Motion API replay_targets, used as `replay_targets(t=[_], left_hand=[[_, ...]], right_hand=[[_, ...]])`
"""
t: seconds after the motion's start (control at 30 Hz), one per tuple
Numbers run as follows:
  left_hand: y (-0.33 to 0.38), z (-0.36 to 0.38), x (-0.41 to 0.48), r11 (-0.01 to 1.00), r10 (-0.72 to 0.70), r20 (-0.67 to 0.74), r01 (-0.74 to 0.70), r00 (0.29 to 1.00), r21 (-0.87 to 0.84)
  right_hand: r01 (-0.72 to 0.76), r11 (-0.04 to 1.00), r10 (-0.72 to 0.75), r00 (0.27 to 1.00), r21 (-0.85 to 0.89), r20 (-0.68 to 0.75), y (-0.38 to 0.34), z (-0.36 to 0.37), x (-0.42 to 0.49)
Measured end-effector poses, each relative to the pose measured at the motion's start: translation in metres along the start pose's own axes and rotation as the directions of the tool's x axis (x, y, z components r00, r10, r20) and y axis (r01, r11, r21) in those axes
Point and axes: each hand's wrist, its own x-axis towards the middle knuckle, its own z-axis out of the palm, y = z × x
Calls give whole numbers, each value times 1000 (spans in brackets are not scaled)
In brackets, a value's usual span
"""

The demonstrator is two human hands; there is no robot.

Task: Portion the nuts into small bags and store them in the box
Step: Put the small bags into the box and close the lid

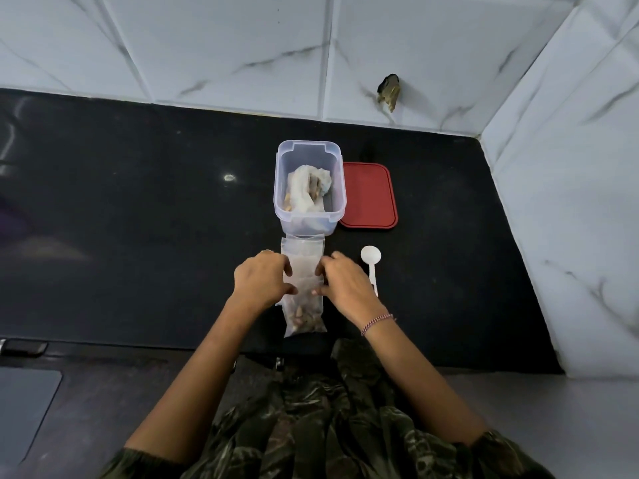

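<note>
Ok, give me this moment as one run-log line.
left hand: pinches small bag | right hand: pinches small bag | box: open, bagged nuts inside | lid: off, beside box | spoon: on counter

1. A single view comes from a wide-angle camera worn on the person's head
2. It faces forward and steeply down onto the black worktop [138, 202], with the tiled wall [207, 46] running across the top and down the right side
3. It sits close: the left hand [262, 276] and right hand [342, 281] lie near the middle of the frame, and straight edges bow toward the borders
</note>
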Motion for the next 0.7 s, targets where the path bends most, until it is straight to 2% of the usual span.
replay_targets(t=[0.17,0.33,0.47,0.57,0.7], left_hand=[[-2,2,-5,997,-56,-8,56,998,57],[-10,-5,-3,998,-43,-52,41,998,-47],[-17,-6,6,991,19,-86,-30,996,-131],[-17,-5,7,967,-27,-95,2,995,-255],[-16,-3,3,957,-50,-135,9,990,-291]], right_hand=[[13,998,-7,996,66,-92,3,6,-2],[117,992,-104,976,54,-190,5,4,1],[212,976,-204,971,58,-122,6,2,11],[222,973,-214,970,67,-113,7,5,16],[249,966,-234,955,66,-181,9,8,12]])
